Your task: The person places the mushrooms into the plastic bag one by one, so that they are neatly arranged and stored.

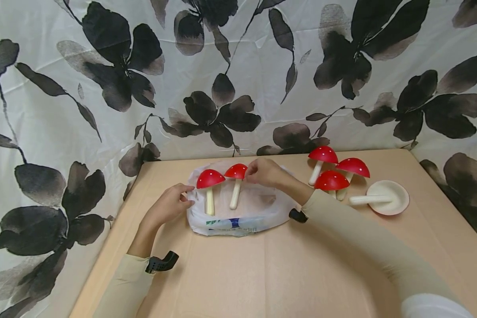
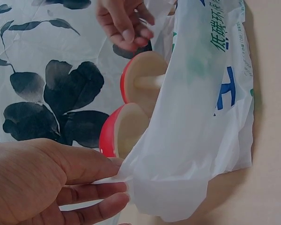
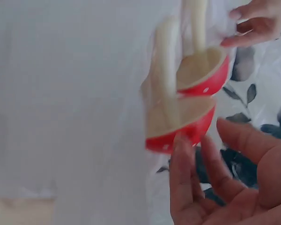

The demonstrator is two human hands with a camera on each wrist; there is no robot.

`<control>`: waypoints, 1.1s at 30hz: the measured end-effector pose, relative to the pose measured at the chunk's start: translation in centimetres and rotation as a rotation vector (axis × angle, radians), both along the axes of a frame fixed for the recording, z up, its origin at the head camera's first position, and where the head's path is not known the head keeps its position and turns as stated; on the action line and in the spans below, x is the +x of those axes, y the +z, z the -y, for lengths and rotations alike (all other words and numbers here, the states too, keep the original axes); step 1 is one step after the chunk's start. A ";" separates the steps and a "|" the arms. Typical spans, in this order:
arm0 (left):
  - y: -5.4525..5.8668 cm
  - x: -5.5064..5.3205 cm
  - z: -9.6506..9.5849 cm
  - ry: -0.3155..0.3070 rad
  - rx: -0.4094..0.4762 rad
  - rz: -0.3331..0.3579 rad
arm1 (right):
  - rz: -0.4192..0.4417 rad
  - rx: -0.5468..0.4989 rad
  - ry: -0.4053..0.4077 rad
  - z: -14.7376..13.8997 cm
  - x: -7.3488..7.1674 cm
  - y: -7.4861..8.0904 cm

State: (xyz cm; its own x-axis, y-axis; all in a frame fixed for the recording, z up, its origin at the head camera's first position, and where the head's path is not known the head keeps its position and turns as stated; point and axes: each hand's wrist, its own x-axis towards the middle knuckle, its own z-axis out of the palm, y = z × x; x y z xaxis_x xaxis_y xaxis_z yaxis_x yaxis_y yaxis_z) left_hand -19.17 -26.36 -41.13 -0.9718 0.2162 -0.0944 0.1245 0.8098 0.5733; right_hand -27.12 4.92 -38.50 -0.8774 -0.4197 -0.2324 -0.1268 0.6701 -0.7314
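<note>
A white plastic bag (image 1: 270, 216) with green and blue print lies on the table. Two toy mushrooms with red, white-dotted caps and cream stems are at it: the left mushroom (image 1: 210, 179) and the right mushroom (image 1: 236, 171). In the left wrist view their caps stick out of the bag's mouth, stems partly hidden behind the plastic. My left hand (image 1: 172, 204) pinches the bag's left edge between thumb and fingers. Beside the right mushroom's cap is my right hand (image 1: 264, 173), fingertips right at the red dome, thumb held apart from it in the right wrist view.
Several more mushrooms stand or lie at the back right, among them a red-capped mushroom (image 1: 331, 180) and one lying with its pale underside (image 1: 397, 198) up. A floral cloth (image 1: 278, 79) hangs behind the wooden table (image 1: 238, 274).
</note>
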 end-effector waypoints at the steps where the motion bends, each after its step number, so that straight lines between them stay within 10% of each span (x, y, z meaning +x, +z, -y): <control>1: 0.0 0.0 0.0 -0.001 0.000 -0.002 | -0.038 0.029 -0.027 0.1 -0.2 0.2; 8: 0.1 0.0 -0.1 -0.008 -0.003 -0.008 | -0.012 0.138 -0.023 1.2 -1.7 -0.2; 33: 0.0 0.5 -0.2 -0.012 0.023 -0.023 | 0.095 -0.043 0.119 1.9 -3.8 -2.1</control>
State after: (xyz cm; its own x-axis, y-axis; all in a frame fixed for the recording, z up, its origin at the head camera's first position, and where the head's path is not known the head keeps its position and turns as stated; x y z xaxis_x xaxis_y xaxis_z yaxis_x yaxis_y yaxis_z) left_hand -18.65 -26.11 -41.09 -0.9710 0.2294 -0.0671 0.1471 0.7948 0.5888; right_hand -30.93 3.07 -40.59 -0.7958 -0.5306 -0.2919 -0.1319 0.6223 -0.7716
